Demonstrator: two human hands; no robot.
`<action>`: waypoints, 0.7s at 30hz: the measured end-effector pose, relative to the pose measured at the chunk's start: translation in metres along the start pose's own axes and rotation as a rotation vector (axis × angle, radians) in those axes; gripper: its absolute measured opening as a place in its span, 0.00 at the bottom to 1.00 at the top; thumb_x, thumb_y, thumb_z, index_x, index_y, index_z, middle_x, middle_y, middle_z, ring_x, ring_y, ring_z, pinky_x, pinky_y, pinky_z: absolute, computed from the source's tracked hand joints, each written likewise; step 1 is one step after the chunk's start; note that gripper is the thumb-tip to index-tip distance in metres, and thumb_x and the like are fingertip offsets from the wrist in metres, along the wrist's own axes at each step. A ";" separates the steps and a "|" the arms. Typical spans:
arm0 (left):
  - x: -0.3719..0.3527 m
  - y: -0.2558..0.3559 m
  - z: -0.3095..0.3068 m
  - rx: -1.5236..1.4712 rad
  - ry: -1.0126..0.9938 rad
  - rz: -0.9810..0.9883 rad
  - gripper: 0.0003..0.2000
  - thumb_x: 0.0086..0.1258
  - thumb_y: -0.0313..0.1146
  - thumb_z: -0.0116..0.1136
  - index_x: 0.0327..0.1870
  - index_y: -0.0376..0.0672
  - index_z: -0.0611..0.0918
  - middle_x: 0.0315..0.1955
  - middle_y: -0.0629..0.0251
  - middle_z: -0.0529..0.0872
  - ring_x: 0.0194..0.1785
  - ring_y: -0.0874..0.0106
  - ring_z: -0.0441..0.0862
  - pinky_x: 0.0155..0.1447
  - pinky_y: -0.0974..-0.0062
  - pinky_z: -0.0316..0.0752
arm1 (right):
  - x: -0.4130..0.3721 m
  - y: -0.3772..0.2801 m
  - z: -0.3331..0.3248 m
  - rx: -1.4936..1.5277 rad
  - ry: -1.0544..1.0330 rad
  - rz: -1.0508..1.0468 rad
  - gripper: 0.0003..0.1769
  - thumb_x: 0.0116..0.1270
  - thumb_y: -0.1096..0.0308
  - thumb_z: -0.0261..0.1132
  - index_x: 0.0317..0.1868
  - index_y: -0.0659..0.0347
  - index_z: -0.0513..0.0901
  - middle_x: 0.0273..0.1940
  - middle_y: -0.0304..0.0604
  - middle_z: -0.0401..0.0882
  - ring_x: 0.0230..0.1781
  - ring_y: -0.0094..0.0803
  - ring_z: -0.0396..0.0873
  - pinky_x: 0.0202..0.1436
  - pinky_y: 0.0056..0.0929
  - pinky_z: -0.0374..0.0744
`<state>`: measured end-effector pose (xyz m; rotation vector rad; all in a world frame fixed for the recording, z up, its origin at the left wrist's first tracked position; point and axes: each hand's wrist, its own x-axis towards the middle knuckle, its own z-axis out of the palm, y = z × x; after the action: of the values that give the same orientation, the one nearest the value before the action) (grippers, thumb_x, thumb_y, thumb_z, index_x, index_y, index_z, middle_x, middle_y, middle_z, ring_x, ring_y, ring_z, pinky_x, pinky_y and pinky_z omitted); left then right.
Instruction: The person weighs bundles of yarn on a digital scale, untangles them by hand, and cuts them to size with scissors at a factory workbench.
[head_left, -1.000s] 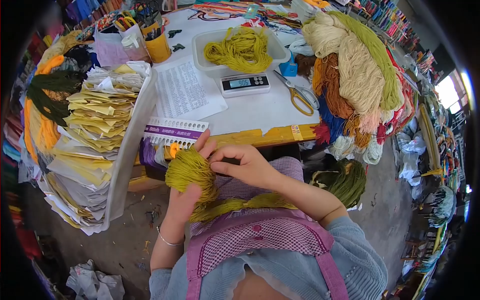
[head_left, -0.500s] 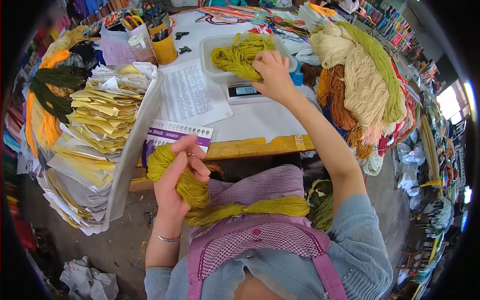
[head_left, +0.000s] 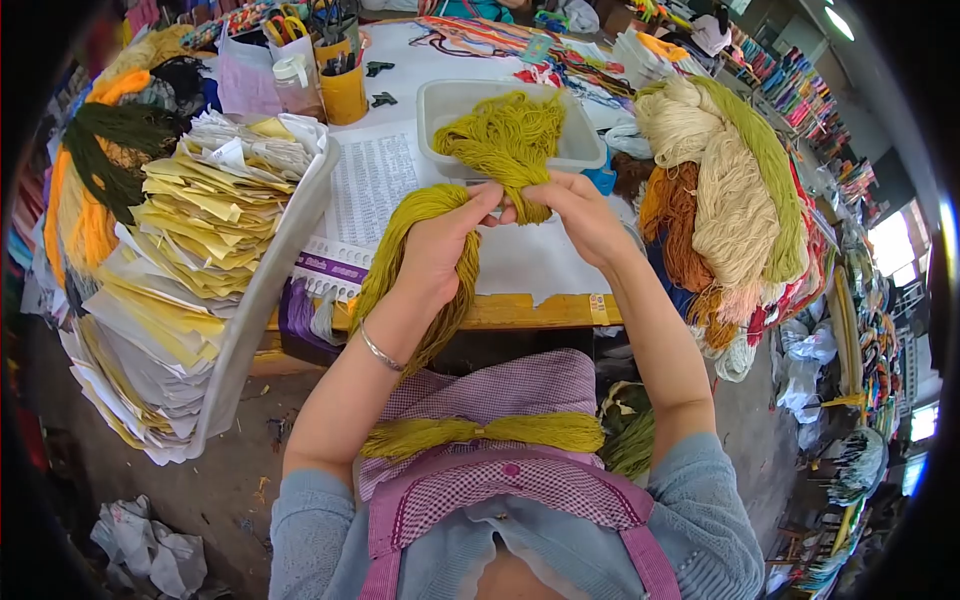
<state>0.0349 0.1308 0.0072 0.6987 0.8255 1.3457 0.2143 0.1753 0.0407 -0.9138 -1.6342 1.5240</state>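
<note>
Olive-green yarn (head_left: 505,125) lies heaped in a translucent plastic tub (head_left: 592,150), one end hanging over the near rim. My right hand (head_left: 585,218) is closed on that hanging end, thumb and fingers pinching it. My left hand (head_left: 440,245) meets it there, fingertips closed at the same strands. A thick olive-green hank (head_left: 395,265) drapes around my left hand and hangs toward the lap. Across my checked apron lies a tied bundle of olive yarn (head_left: 540,430). The scale under the tub is mostly hidden by my hands and the yarn.
To the left leans a bin of stacked papers (head_left: 215,220). Behind it stand a yellow tool cup (head_left: 343,95) and a jar (head_left: 297,85). A printed sheet (head_left: 372,175) lies beside the tub. Cream and brown yarn hanks (head_left: 735,190) hang over the right side.
My left hand has moved up and right from above the lap to the tub, carrying its hank. The right hand has come down to the near rim, drawing yarn over it.
</note>
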 end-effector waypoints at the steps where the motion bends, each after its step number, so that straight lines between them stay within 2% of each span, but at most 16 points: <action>1: 0.002 -0.002 -0.001 0.004 -0.030 0.040 0.13 0.67 0.36 0.64 0.44 0.36 0.85 0.36 0.68 0.85 0.37 0.78 0.75 0.44 0.79 0.70 | 0.000 0.001 0.001 0.023 -0.003 -0.010 0.12 0.67 0.68 0.58 0.44 0.65 0.83 0.38 0.38 0.84 0.42 0.23 0.78 0.54 0.24 0.70; 6: -0.003 0.002 -0.003 -0.007 -0.021 0.075 0.09 0.65 0.31 0.64 0.43 0.36 0.86 0.37 0.69 0.85 0.37 0.78 0.75 0.45 0.79 0.70 | 0.000 0.005 0.006 0.085 0.004 -0.045 0.12 0.68 0.68 0.57 0.46 0.64 0.82 0.37 0.38 0.84 0.40 0.23 0.78 0.53 0.25 0.71; 9: -0.006 0.005 -0.004 0.025 0.017 0.080 0.09 0.65 0.30 0.64 0.42 0.35 0.86 0.37 0.69 0.86 0.38 0.78 0.76 0.44 0.79 0.71 | 0.000 0.005 0.005 0.130 -0.018 -0.064 0.13 0.68 0.67 0.60 0.48 0.65 0.83 0.40 0.39 0.85 0.42 0.23 0.79 0.52 0.24 0.73; 12: -0.006 0.002 -0.006 0.017 0.009 0.073 0.10 0.65 0.31 0.65 0.43 0.35 0.85 0.36 0.68 0.86 0.37 0.78 0.77 0.44 0.79 0.71 | 0.002 0.008 0.004 0.030 -0.032 -0.037 0.11 0.66 0.68 0.65 0.46 0.64 0.83 0.38 0.38 0.84 0.39 0.23 0.79 0.50 0.25 0.73; 14: -0.006 0.001 -0.003 -0.058 0.020 0.041 0.11 0.64 0.32 0.65 0.43 0.36 0.85 0.35 0.67 0.85 0.35 0.78 0.78 0.43 0.80 0.71 | 0.002 0.009 0.003 0.074 -0.058 -0.037 0.13 0.63 0.67 0.69 0.47 0.63 0.84 0.40 0.40 0.85 0.39 0.23 0.79 0.49 0.24 0.74; 18: -0.006 0.004 0.004 -0.035 0.076 -0.068 0.11 0.64 0.33 0.66 0.43 0.37 0.85 0.33 0.67 0.85 0.34 0.78 0.79 0.42 0.79 0.71 | -0.003 0.004 0.009 0.144 -0.033 -0.060 0.14 0.64 0.67 0.69 0.48 0.64 0.84 0.42 0.41 0.86 0.40 0.24 0.81 0.50 0.25 0.75; 21: -0.006 -0.005 0.005 0.012 0.032 0.069 0.10 0.64 0.35 0.67 0.42 0.39 0.85 0.34 0.69 0.86 0.38 0.79 0.80 0.43 0.79 0.69 | -0.002 0.009 0.006 0.106 -0.086 -0.064 0.14 0.65 0.67 0.68 0.49 0.65 0.83 0.43 0.42 0.86 0.41 0.25 0.82 0.51 0.26 0.76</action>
<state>0.0412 0.1245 0.0064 0.7221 0.8416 1.4181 0.2104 0.1712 0.0317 -0.7414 -1.6105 1.6091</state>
